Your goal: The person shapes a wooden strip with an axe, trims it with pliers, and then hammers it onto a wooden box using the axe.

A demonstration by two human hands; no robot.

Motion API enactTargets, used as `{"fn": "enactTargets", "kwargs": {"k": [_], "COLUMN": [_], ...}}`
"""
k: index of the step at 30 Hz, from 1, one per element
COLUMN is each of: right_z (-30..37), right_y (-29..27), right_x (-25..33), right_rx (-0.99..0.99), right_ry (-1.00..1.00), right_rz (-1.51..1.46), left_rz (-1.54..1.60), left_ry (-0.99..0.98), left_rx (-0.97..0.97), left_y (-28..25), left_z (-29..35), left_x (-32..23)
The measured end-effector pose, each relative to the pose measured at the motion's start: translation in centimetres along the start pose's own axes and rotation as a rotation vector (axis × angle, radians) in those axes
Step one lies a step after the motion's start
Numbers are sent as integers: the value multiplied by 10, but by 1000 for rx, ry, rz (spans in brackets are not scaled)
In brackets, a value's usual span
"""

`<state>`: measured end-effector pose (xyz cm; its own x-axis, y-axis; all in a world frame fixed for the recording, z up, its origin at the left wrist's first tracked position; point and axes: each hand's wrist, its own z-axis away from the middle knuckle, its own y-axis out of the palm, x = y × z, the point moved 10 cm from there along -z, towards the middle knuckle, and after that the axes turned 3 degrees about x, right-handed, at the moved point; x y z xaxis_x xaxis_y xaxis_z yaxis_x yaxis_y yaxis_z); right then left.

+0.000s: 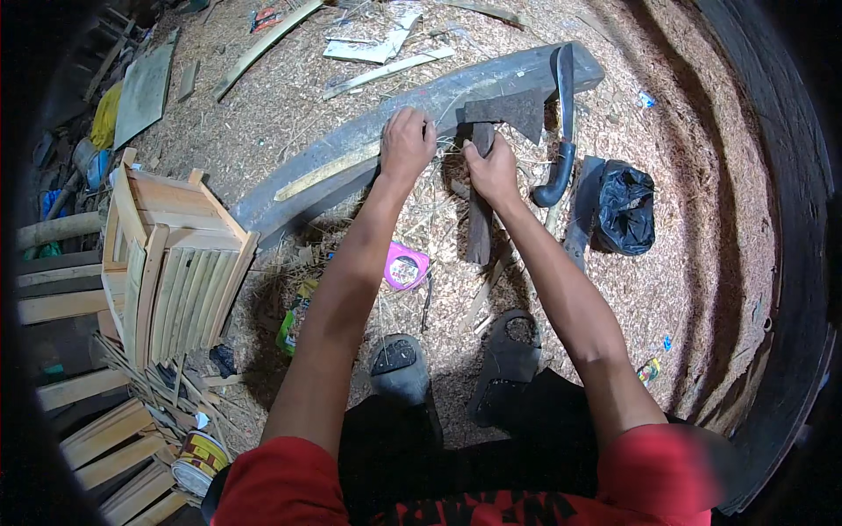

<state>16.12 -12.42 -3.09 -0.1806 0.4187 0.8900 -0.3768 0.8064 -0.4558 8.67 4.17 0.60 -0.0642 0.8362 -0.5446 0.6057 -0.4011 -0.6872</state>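
My right hand [493, 171] grips the dark wooden handle of an axe [480, 223] just below its head. The broad grey axe head lies over the beam, its blade facing right. My left hand [407, 140] is closed over the right end of a pale wooden strip [326, 170], resting on the beam; its fingertips are partly hidden. Beneath both is a long grey wooden beam [303, 162], running from lower left to upper right. A machete [565, 96] with a curved black handle leans over the beam's right end, beside the axe blade.
Wood shavings cover the floor. A pink tape measure [405, 266] lies between my forearms, ahead of my sandals. Right of the machete sits a black plastic bag [625, 210]. A slatted wooden frame [180, 263] stands at left, a yellow tub [202, 456] below it. Wood offcuts [390, 72] lie beyond the beam.
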Motion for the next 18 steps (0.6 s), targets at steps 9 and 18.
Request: {"fn": "enactTargets", "kwargs": {"k": [9, 18], "right_z": [-13, -24], "right_y": [32, 41], "right_x": [26, 27], "right_rx": [195, 271], "right_ry": [-97, 38], "right_rz": [17, 105], "left_rz": [131, 204], "left_ry": [-201, -395], "left_rx": [-196, -95], "left_y": [-23, -27], "left_z": [4, 9], "left_x": [8, 25]}}
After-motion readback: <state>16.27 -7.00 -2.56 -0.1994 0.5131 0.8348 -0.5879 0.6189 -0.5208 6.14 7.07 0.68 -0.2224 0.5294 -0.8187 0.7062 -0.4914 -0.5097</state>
